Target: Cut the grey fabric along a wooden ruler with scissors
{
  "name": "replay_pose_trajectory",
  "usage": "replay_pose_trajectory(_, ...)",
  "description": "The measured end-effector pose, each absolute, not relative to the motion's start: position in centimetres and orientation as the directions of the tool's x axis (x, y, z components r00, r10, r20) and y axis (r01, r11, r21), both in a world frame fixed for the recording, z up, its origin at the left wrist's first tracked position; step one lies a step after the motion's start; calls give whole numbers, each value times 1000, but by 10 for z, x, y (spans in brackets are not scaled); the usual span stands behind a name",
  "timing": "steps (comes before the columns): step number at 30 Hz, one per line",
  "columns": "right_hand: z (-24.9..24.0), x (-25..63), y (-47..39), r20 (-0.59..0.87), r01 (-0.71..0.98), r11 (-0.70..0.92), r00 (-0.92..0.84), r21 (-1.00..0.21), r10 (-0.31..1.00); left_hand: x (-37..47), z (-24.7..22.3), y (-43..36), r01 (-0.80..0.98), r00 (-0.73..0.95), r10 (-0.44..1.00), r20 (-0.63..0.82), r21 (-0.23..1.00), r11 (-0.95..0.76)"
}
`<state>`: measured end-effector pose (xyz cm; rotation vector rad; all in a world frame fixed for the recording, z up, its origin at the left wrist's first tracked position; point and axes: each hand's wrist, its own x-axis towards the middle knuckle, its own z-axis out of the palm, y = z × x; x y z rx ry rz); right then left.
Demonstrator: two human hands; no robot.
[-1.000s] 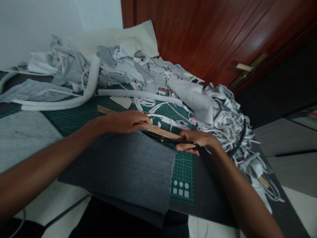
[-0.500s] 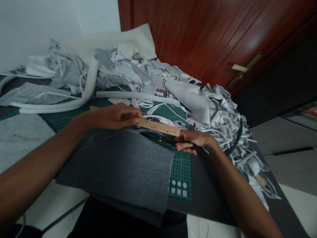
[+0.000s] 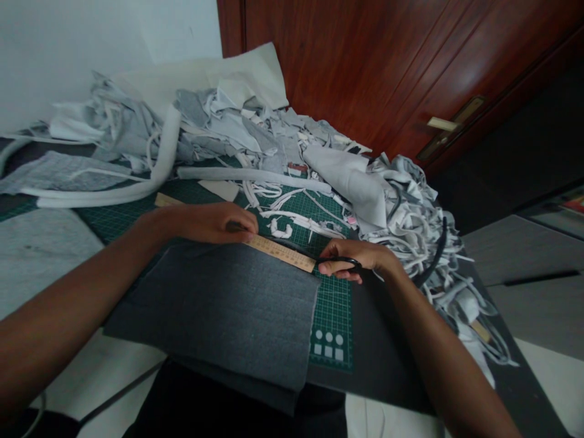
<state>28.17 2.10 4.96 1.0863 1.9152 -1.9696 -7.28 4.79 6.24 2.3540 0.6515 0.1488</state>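
Presently, the left hand (image 3: 221, 223) grips a straight pale wooden ruler (image 3: 281, 251) along flat dark-grey cloth (image 3: 228, 304); the right hand (image 3: 349, 254) grips black loop-handled scissors (image 3: 352, 262).

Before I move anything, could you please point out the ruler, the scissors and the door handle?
Ruler (image 3: 281, 250): head view, numbered stretch between the hands.
Scissors (image 3: 356, 263): head view, black finger loop at the right hand (image 3: 340, 252).
Door handle (image 3: 442, 124): head view, middle of the lever.
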Motion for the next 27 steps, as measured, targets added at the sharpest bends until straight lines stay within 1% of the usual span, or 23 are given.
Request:
replay_pose_trajectory(3,47,283,22,-629,615,-167,-691,-771,357,-69,63,47,384,875,484,-17,633,-673)
replay_pose_trajectory(7,45,284,21,-620,605,-175,-688,-777,377,-67,61,50,333,878,476,51,648,-685)
replay_pose_trajectory(11,47,282,19,-611,604,-156,-689,-782,390,-70,59,54,368,855,516,48,643,-671)
replay_pose_trajectory(15,49,280,17,-610,616,-139,-675,-776,416,-74,57,56,411,843,537,31,608,-680)
replay_pose_trajectory(18,50,279,16,-615,623,-135,-670,-770,416,-73,55,47,491,809,588,19,528,-693)
replay_pose_trajectory(21,50,279,17,-621,628,-137,-668,-766,411,-65,50,29,618,720,689,84,375,-691)
replay_pose_trajectory(22,50,279,17,-626,632,-141,-663,-762,410,-61,47,22,641,701,705,102,341,-687)
replay_pose_trajectory(25,50,278,18,-635,636,-155,-656,-756,409,-49,38,2,671,677,727,117,308,-675)
replay_pose_trajectory(27,50,278,17,-635,632,-162,-658,-758,404,-42,32,-10,713,631,764,133,288,-639)
